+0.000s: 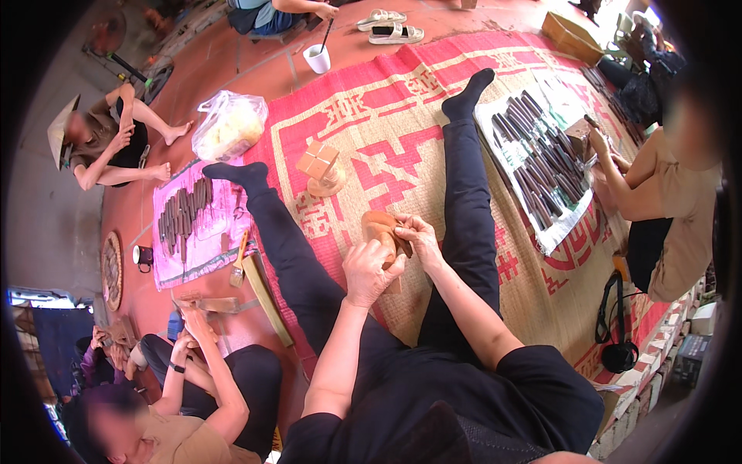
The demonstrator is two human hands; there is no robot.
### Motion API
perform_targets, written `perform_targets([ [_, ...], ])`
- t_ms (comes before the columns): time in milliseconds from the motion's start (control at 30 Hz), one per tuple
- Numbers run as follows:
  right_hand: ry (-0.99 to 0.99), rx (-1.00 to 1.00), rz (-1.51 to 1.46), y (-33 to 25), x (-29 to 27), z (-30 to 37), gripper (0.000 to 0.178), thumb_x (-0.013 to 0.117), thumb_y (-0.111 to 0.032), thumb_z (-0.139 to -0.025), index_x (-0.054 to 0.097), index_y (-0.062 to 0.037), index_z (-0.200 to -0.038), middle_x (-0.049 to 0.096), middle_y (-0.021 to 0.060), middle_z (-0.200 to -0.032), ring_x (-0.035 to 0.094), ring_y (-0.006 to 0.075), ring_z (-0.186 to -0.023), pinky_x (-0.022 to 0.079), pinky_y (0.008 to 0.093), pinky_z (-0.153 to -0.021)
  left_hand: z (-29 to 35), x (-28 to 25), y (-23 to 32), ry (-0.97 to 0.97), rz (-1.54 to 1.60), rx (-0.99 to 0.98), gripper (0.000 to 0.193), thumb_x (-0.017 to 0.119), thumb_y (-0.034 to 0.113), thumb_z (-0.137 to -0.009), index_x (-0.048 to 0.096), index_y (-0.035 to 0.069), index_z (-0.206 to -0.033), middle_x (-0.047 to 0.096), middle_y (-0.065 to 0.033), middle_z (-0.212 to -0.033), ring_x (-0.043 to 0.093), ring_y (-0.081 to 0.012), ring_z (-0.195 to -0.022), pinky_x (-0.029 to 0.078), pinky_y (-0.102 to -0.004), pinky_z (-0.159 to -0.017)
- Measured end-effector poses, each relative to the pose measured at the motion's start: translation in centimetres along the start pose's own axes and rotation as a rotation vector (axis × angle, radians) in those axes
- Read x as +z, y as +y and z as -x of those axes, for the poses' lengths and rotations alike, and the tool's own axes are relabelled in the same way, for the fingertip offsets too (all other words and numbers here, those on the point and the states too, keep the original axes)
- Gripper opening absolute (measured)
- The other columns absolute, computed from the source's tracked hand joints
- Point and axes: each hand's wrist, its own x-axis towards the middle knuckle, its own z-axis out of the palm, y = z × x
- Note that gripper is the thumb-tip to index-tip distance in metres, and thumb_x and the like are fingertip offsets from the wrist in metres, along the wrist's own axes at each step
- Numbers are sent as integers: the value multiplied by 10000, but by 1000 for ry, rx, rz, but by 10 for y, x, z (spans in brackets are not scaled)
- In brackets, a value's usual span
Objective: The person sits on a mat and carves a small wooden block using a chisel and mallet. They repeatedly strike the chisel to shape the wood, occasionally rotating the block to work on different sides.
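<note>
Work on the brown wooden piece (377, 222) looks under way, by my judgement: it is up in the grasp, while the block with the grid-marked face (318, 161) and 1 round pale piece (328, 185) lie farther out on the patterned mat (379, 172), no hand on them; how much is done or left, cannot tell. Brown piece sits above the mat's middle, between both hands: left hand (369, 271) clamped on its near side, right hand (417, 237) pinched on its right edge.
</note>
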Motion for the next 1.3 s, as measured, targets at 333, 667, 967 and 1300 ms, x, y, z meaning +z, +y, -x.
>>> perform_targets([
  [333, 9, -137, 261, 5, 5, -14, 212, 766, -88, -767, 578, -7, -712, 625, 122, -1082, 563, 199, -1053, 443, 352, -919, -2, 3, 1, -4, 1, 19, 266, 714, 309, -767, 590, 104, -652, 525, -46, -653, 551, -237, -637, 428, -377, -600],
  [667, -192, -266, 86, -3, 34, 14, 142, 736, -41, -804, 625, -10, -886, 532, 40, -1105, 515, 105, -982, 426, 261, -872, -11, -2, 7, 22, 84, -19, 260, 723, 288, -764, 595, 92, -651, 557, -47, -667, 573, -245, -645, 444, -379, -618],
  [967, -60, -194, 18, 18, 19, -25, 131, 725, -87, -828, 617, -17, -806, 623, 72, -1072, 600, 136, -909, 495, 286, -834, -10, 3, -9, 30, 37, -41, 222, 721, 269, -774, 637, 86, -681, 558, -50, -666, 565, -239, -646, 451, -369, -615],
  [1300, -51, -337, 407, 10, 24, -9, 172, 724, -76, -840, 566, -51, -774, 565, 82, -1186, 534, 143, -1036, 445, 306, -895, -6, 2, -1, 21, 38, -11, 252, 727, 286, -766, 596, 103, -652, 534, -49, -651, 556, -241, -634, 434, -369, -596],
])
